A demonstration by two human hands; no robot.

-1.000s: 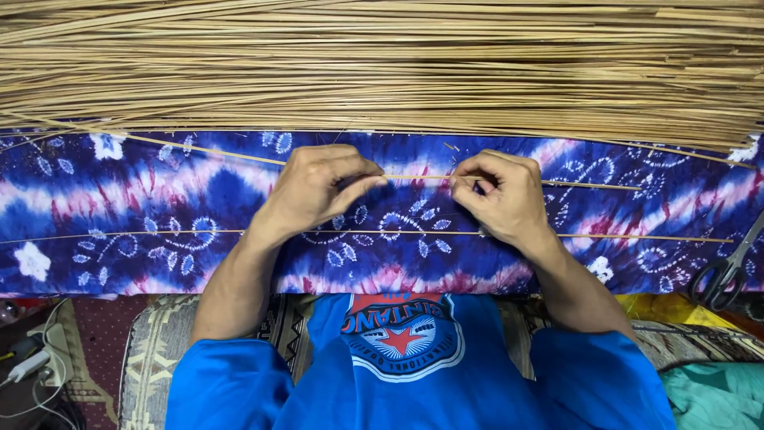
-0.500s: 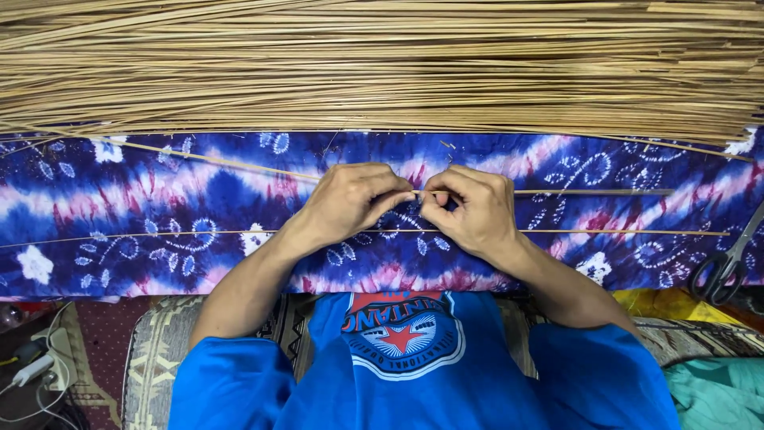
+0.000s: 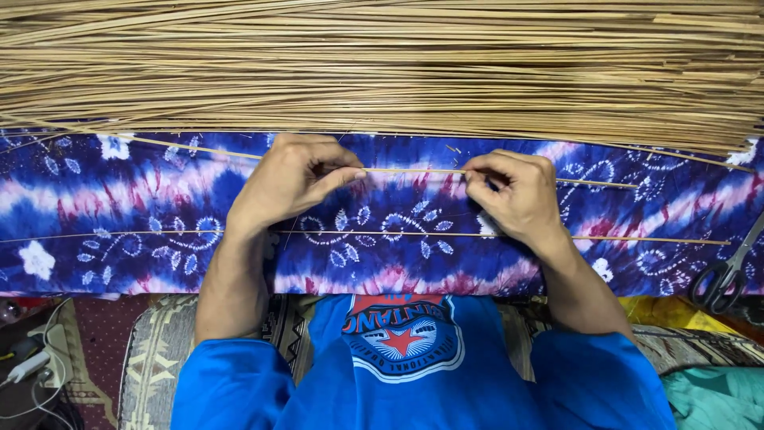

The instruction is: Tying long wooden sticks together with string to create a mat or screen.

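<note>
While a blue shirt (image 3: pixel 398 374) filled the near edge of the view, both forearms were stretched away from it over a tie-dyed cloth (image 3: pixel 119 207) in blue, pink and white. A patterned cushion (image 3: pixel 151 358) was seen under the near edge of the cloth, with a white plug and cable (image 3: pixel 28 366) at the far left corner and scissors (image 3: pixel 720 275) lying at the right edge.

Nearer the body, one thin strip (image 3: pixel 637 238) was laid across the cloth from left to right, passing under both wrists and untouched by either hand.

Just beyond it, a second strip (image 3: pixel 414 171) was held by both hands. The left hand (image 3: pixel 290 183) was closed narrowly on it, thumb and forefinger pinched at its right side; the right hand (image 3: pixel 517 195) was pinched on it likewise, its fingers curled in. A short bare stretch of the strip was left between the two pinches. Its long axis was run left to right, almost level, with its ends reaching out past each hand, the right end sinking slightly toward the body. Both hands were set at about the same reach, neither clearly nearer to the strip than the other.

Farthest off, a thick bundle of strips (image 3: pixel 382 72) was spread across the whole top of the view, parallel to the held one and just beyond the knuckles.
</note>
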